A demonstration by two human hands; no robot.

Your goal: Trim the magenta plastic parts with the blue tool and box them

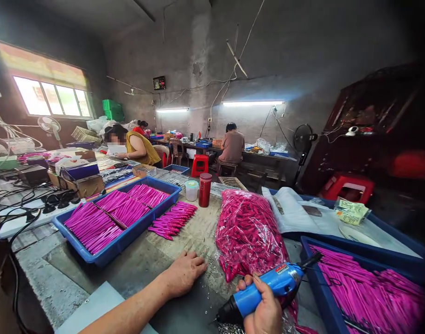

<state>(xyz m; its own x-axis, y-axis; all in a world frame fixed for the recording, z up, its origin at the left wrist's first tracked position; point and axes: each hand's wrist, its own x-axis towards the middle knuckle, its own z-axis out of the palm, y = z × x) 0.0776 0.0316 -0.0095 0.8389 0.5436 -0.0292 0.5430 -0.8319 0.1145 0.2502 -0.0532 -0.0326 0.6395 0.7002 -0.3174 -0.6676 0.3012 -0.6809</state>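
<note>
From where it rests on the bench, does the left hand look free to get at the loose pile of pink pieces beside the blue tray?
Probably yes. The left hand lies flat and empty on the bench, and only bare surface lies between it and the loose pink pile. The right hand holds the blue electric screwdriver off to the side.

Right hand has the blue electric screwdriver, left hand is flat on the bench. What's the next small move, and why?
Probably reach the left hand forward to the loose pile of pink parts and take one. The right hand already grips the blue electric screwdriver, but no part lies under its tip.
</note>
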